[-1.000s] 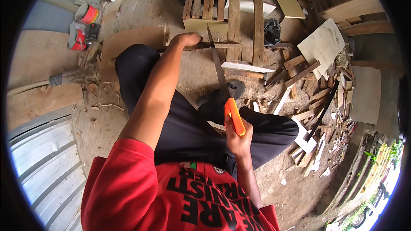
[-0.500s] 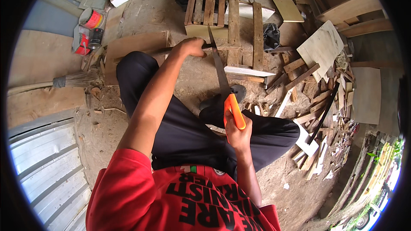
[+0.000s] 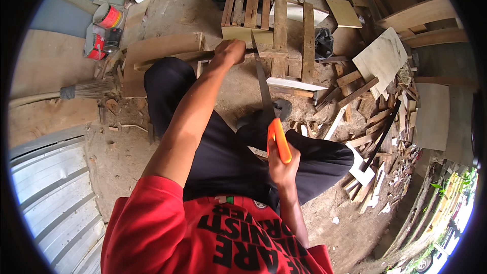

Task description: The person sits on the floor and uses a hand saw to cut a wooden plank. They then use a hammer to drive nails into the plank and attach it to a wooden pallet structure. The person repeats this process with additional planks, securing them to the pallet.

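Observation:
My right hand (image 3: 282, 165) is wrapped round the orange handle of a handsaw (image 3: 264, 89). Its long dark blade points away from me and crosses a narrow wooden strip (image 3: 175, 58). My left hand (image 3: 231, 52) is closed over that strip, just left of the blade, with the fingers partly hidden behind the hand. The strip runs sideways beyond my knees, its right end resting by a slatted wooden pallet-like stand (image 3: 279, 30). Whether the teeth have cut into the wood is too small to tell.
Scrap wood (image 3: 375, 127) lies heaped on the right, below a pale board (image 3: 380, 58). A black bag (image 3: 323, 43) sits beside the slats. Tins (image 3: 107, 16) and a broom (image 3: 89, 90) are at the left, above a corrugated metal sheet (image 3: 56, 177). My legs are folded beneath the saw.
The saw handle has drawn slightly toward me. My left hand has shifted a little to the right, and more of the strip's face shows left of it.

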{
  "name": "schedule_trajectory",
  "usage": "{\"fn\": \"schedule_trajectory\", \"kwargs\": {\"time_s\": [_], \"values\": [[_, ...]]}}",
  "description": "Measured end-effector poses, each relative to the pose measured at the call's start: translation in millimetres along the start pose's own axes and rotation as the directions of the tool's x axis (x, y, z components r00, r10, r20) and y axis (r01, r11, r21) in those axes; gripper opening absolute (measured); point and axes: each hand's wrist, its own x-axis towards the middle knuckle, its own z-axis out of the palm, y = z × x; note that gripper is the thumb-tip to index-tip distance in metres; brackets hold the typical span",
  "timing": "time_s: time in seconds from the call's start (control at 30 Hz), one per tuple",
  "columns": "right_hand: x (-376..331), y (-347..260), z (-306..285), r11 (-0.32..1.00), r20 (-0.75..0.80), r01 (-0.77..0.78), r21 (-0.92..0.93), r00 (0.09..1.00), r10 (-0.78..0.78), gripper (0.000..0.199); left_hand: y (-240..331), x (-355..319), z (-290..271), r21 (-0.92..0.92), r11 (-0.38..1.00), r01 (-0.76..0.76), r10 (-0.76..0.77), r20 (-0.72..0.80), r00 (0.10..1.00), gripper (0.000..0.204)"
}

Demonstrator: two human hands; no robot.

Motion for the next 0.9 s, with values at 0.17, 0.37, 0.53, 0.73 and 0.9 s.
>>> {"fn": "schedule_trajectory", "kwargs": {"time_s": [0.17,0.37,0.53,0.73,0.9], "values": [[54.6,7.5,27.9,0.995,-0.008,-0.047,0.084,0.999,0.048,0.019,6.6,-4.6,-10.8,-0.076,0.997,0.029,-0.026,0.048,0.999,0.034],[24.6,24.2,22.3,0.993,0.021,-0.020,0.120,1.000,0.017,0.016,3.2,-4.1,-29.6,-0.036,0.999,0.027,-0.021,0.157,0.987,0.037],[-23.6,12.8,2.3,0.990,0.004,-0.087,0.114,0.996,0.087,0.017,5.5,-7.4,-18.8,-0.004,0.999,-0.032,0.033,0.094,0.995,0.038],[17.4,-10.2,4.3,0.984,0.015,-0.135,0.119,0.991,0.134,0.022,4.5,5.8,-30.3,-0.049,0.997,0.064,-0.057,0.126,0.990,0.032],[23.4,1.0,-11.1,0.986,0.060,-0.137,0.098,0.989,0.132,0.023,-4.9,14.0,-17.7,-0.028,0.999,0.016,-0.013,0.100,0.995,0.030]]}}
